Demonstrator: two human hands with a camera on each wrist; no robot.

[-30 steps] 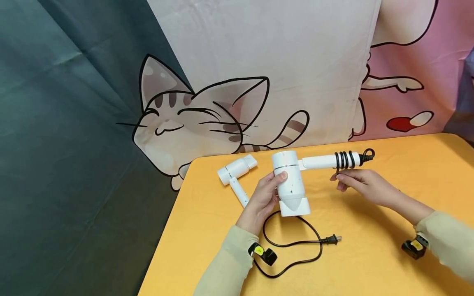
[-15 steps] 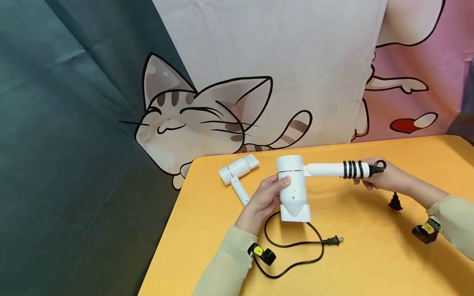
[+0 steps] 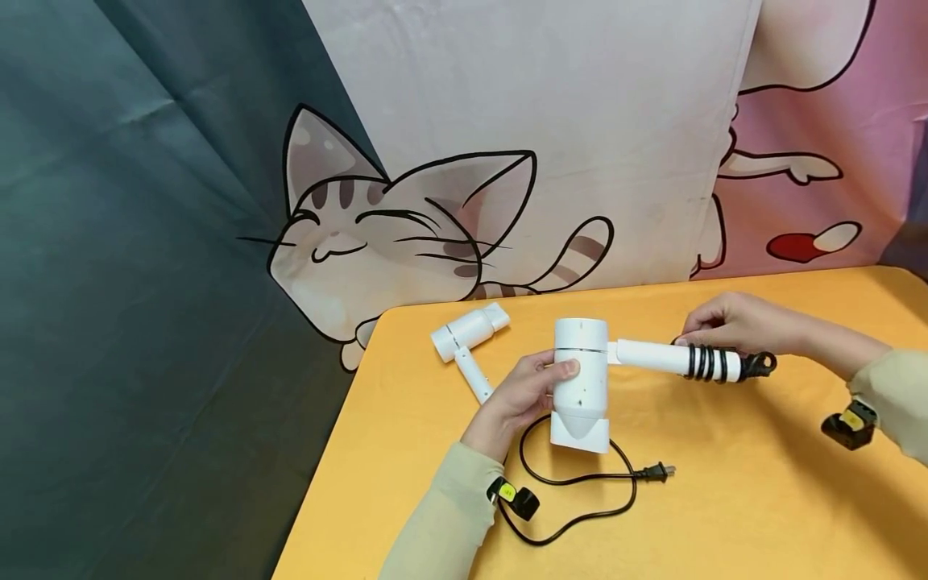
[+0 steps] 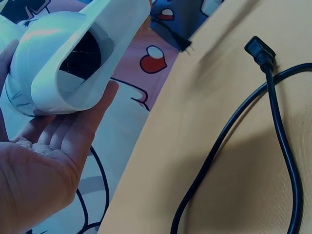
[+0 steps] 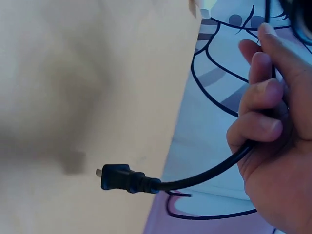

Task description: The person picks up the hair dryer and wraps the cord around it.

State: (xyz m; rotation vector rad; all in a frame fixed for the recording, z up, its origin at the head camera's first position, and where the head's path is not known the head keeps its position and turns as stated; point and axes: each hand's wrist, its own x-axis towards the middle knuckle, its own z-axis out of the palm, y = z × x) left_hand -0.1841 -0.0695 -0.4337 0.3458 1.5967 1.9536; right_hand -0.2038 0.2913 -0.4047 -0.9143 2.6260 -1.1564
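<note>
A white hair dryer [image 3: 581,383] is raised over the table, its nozzle facing the near side and its handle [image 3: 648,357] pointing right. My left hand [image 3: 518,391] grips its barrel, thumb on top. In the left wrist view the fingers [image 4: 90,117] lie under the nozzle [image 4: 100,56]. A black power cord [image 3: 707,364] is coiled several turns around the handle's end. Behind the handle, my right hand [image 3: 747,322] pinches the cord's free part. The right wrist view shows this cord running through the curled fingers [image 5: 261,97], its two-pin plug [image 5: 117,177] hanging loose.
A second, smaller-looking white hair dryer [image 3: 471,333] lies at the table's back left. A loose black cord [image 3: 573,481] curves across the yellow table [image 3: 725,515], its plug [image 3: 655,473] near the middle. A cartoon cat backdrop [image 3: 406,234] hangs behind the table.
My right hand has swung from below the handle, round its end, to the far side, carrying the cord. The hair dryer has come slightly lower and right, its handle tilting down.
</note>
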